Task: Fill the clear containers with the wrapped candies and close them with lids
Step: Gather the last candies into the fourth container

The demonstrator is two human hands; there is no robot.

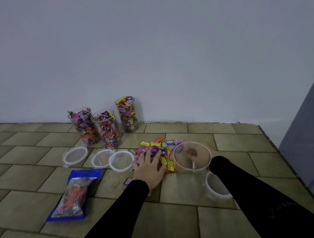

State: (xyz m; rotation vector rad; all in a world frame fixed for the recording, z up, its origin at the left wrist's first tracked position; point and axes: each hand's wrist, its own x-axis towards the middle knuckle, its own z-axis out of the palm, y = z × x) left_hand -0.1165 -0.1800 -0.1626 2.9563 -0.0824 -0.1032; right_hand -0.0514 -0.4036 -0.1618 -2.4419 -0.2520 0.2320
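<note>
Looking down on a tabletop (pixel 45 182) w/ a brown tile pattern, pushed against a plain pale wall (pixel 147 45). The table's right edge runs diagonal from the far right corner toward the camera, and beyond it stands a grey-blue panel (pixel 311 126). At the wall side stand three filled containers (pixel 107 128), all open on top and full of wrapped candies; the left two touch or nearly touch, the third is a bit apart to the right. In front of them lie three lids (pixel 121 160) in a row, the middle and right ones overlapping. A blue candy bag (pixel 74 195) lies near left, w/ bare table around it and toward the front edge.

The loose candies (pixel 161 146) are in a pile at the centre. The left hand (pixel 149 168) lies flat on the pile, fingers spread, palm down. One purple candy (pixel 127 181) lies alone by the left wrist. The empty container (pixel 192 164) is just right of the pile, tilted w/ its mouth toward the camera. The right hand (pixel 194 153) holds it from behind; it is seen only through the plastic, so I cannot tell how its fingers are placed. A fourth lid (pixel 213 185) lies under the right sleeve (pixel 260 195), near the right edge.
</note>
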